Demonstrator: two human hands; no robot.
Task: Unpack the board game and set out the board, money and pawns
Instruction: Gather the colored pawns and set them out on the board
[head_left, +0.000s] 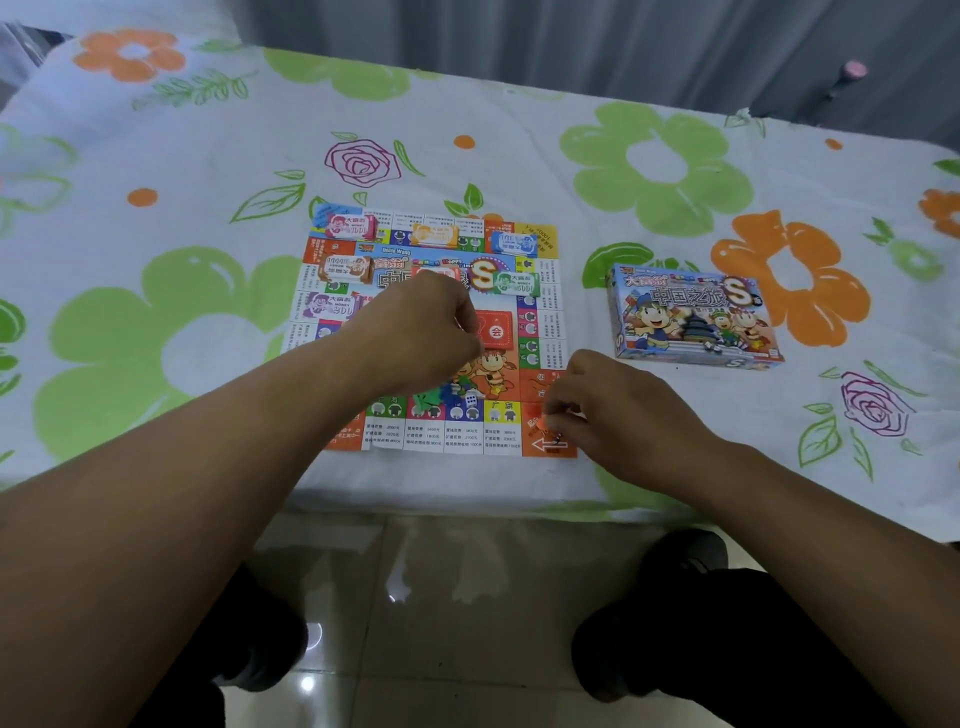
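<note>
The flat printed paper board lies unfolded, and the banded paper money stacks are set out on its far half. At the board's near right corner, the right hand pinches a small orange plastic pawn. Over the board's centre, the left hand has curled fingers; what they hold cannot be determined. A green pawn near the board's near edge appears still to be placed. The cardboard game box lies right of the board.

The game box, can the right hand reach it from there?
Probably yes. The game box lies on the cloth just right of the board, and nothing stands between it and the right hand. That hand pinches an orange pawn, though, so it looks busy.
</note>
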